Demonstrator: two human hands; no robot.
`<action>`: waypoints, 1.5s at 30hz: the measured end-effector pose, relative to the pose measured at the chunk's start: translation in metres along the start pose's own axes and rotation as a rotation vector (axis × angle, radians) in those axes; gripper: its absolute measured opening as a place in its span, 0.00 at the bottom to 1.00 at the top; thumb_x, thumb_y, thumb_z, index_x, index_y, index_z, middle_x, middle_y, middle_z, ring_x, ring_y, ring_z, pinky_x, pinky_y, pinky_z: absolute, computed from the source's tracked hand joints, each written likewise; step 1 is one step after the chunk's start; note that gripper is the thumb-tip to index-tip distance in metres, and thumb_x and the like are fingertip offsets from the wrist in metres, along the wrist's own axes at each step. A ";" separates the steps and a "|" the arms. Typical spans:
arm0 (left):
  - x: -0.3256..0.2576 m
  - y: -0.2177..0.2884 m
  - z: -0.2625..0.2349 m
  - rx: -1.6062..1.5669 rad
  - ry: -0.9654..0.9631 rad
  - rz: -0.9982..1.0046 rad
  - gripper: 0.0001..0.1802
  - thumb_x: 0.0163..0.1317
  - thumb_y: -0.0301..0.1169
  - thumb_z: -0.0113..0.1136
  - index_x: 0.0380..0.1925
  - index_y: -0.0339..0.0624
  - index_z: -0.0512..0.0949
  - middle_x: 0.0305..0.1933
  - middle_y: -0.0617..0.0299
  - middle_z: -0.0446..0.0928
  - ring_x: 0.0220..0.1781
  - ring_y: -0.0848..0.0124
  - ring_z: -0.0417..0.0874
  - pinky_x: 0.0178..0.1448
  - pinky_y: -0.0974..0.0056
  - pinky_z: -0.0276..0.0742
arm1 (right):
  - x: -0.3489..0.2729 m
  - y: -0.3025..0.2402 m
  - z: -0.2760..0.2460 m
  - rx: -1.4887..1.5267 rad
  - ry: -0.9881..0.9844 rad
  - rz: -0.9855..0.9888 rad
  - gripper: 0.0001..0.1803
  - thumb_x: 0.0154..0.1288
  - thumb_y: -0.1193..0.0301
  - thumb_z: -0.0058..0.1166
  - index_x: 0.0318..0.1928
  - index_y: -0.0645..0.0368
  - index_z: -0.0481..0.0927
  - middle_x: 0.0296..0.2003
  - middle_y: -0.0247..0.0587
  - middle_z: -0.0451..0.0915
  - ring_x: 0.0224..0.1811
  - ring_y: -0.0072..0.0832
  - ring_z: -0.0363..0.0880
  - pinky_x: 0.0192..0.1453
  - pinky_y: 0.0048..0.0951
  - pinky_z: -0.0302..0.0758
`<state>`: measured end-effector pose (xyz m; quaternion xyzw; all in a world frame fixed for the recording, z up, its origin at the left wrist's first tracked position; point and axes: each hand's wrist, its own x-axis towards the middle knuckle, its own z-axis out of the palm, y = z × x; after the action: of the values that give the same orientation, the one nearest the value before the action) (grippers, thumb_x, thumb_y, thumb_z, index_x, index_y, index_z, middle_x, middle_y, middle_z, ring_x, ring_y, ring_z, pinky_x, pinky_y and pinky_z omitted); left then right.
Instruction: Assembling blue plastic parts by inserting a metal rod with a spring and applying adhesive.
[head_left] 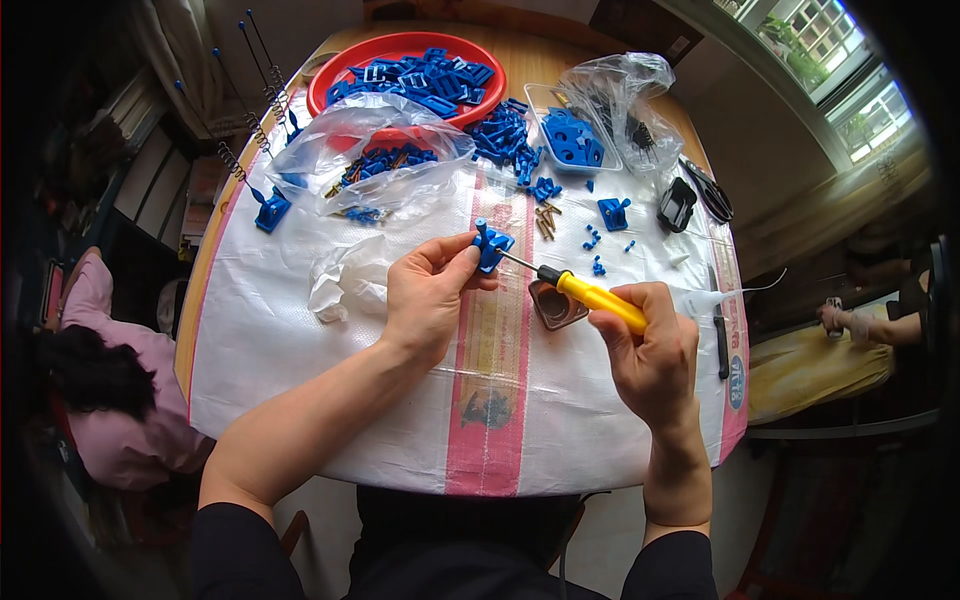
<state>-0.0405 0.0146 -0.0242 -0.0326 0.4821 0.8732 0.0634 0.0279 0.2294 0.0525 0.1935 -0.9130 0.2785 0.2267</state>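
Observation:
Over the middle of the table, my left hand (432, 290) pinches a small blue plastic part (490, 250) between thumb and fingers. A blue stem sticks up from that part. My right hand (650, 345) is wrapped round the yellow handle of a screwdriver (600, 301) with a black collar. Its thin metal shaft points left, and the tip reaches the blue part; whether a screw sits under it is too small to tell. Just below the shaft stands a small brown square container (557, 306). Crumpled white tissue (350, 280) lies beside my left hand.
A red basin (498, 95) of blue parts stands at the back, with a plastic bag (300, 150) of small parts before it. Near a clear tub (612, 160) lie brass-coloured screws (546, 222), a blue assembly (614, 213) and scissors (708, 190). A black-handled knife (721, 345) lies right; people sit either side.

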 end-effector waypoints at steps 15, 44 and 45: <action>0.000 0.002 0.001 0.005 0.025 0.005 0.11 0.69 0.24 0.56 0.48 0.29 0.77 0.39 0.57 0.83 0.34 0.74 0.84 0.42 0.71 0.83 | 0.004 -0.002 0.004 0.012 -0.005 0.117 0.19 0.67 0.57 0.58 0.42 0.61 0.73 0.19 0.44 0.76 0.18 0.40 0.77 0.22 0.35 0.70; 0.001 0.000 0.001 0.015 0.032 -0.004 0.13 0.68 0.23 0.56 0.50 0.29 0.74 0.41 0.53 0.82 0.37 0.69 0.84 0.46 0.65 0.84 | 0.003 -0.001 0.004 -0.082 -0.028 0.095 0.14 0.64 0.65 0.62 0.41 0.61 0.72 0.22 0.45 0.78 0.19 0.40 0.79 0.24 0.36 0.71; 0.001 0.000 0.000 0.017 0.037 -0.002 0.13 0.68 0.23 0.56 0.50 0.29 0.74 0.41 0.53 0.82 0.37 0.69 0.84 0.46 0.65 0.84 | 0.003 -0.003 0.006 -0.033 -0.003 0.107 0.15 0.65 0.63 0.61 0.41 0.60 0.73 0.21 0.45 0.77 0.19 0.40 0.78 0.23 0.36 0.71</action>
<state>-0.0413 0.0151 -0.0245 -0.0489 0.4904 0.8684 0.0557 0.0249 0.2230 0.0504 0.1410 -0.9269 0.2747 0.2134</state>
